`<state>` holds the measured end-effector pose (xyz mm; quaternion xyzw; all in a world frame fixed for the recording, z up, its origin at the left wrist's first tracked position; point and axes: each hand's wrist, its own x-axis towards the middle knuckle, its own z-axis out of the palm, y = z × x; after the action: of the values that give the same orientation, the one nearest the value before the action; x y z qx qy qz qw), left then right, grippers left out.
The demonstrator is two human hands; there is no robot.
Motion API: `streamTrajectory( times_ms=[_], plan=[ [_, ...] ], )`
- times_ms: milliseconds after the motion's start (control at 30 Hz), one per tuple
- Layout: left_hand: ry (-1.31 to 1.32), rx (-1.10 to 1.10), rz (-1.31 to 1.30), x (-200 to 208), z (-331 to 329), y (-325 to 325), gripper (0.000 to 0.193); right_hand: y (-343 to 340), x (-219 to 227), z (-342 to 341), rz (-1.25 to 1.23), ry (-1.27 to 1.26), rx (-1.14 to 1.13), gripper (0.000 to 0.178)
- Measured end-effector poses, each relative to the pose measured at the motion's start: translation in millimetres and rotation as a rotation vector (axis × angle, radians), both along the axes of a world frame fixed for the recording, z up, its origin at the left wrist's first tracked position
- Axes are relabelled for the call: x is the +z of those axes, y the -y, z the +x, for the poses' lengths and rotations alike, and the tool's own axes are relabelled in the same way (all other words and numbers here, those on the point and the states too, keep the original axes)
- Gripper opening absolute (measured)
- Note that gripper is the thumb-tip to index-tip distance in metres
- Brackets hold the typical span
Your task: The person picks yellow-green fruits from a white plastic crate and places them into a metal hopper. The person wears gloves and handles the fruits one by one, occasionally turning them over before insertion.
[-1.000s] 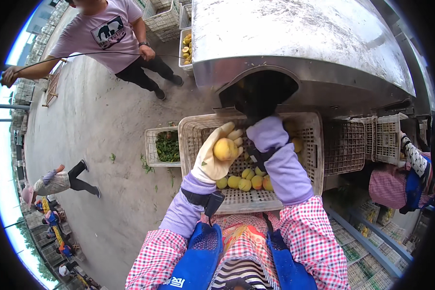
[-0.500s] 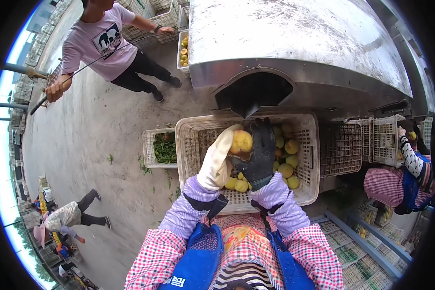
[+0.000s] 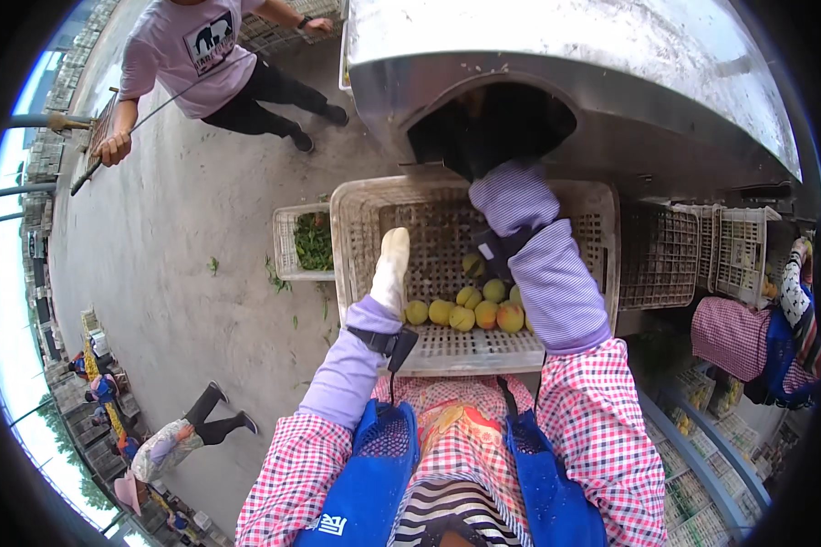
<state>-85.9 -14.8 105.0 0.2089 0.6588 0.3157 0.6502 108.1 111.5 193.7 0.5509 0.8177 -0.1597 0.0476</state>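
A: Changed vs half a second ago? Go big to small.

B: Now reaches up to the steel machine (image 3: 556, 46), into its dark opening (image 3: 511, 118). No longer works two-handed over the large crate (image 3: 470, 363). Has the right hand (image 3: 476, 159) up in that opening, nearly lost, black on black. Can't tell whether gripping or empty. Has the left hand (image 3: 390, 269) alone over the crate's left part, edge-on, looking straight and unclenched.

A: Fruit?

B: No longer shows a piece between the hands. Lies loose on the crate floor: yellow-red fruit (image 3: 486, 314), mostly along the near side. Can't rule out a piece inside the opening.

A: Meaning?

B: Probably a split of the work: right at the opening, left standing by at the crate.

A: Around, and in the way?

B: Note a person in a pale shirt (image 3: 201, 55), well apart, upper left, holding a thin dark rod. Then a dark crate (image 3: 661, 242) just right of the large one, and a small crate (image 3: 285, 246) of green leaves (image 3: 314, 242) just left. Watch the right sleeve (image 3: 561, 283): crosses the large crate, hides part of its right side.
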Motion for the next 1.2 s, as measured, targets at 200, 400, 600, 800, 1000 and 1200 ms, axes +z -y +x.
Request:
streamTrajectory(
  times_ms=[200,400,600,800,1000,1200],
  plan=[
    [-0.814,-0.943,-0.453,-93.3,10.3,19.6,0.084,44.0,-48.9,7.9,0.723,-0.831,-0.158,0.019],
    [-0.838,-1.554,-0.469,-127.2,6.6,50.8,0.075,123.9,-189.8,27.6,-0.452,-0.091,-0.236,0.037],
    [-0.793,-1.621,-0.395,-123.7,3.8,43.6,0.071,138.5,-240.8,34.1,-0.677,-0.134,-0.288,0.027],
    [-0.818,-1.725,-0.181,-137.2,-27.1,53.6,0.081,148.9,-174.8,99.1,-0.754,-0.623,-0.662,0.060],
    [-0.748,-1.830,-0.160,-147.5,-31.1,41.8,0.079,122.8,-123.5,72.9,-0.856,-1.256,-0.883,0.093],
    [-0.749,-1.814,-0.187,-149.4,-28.7,43.7,0.078,143.3,-139.9,75.9,-0.558,-1.159,-0.646,0.094]
  ],
)
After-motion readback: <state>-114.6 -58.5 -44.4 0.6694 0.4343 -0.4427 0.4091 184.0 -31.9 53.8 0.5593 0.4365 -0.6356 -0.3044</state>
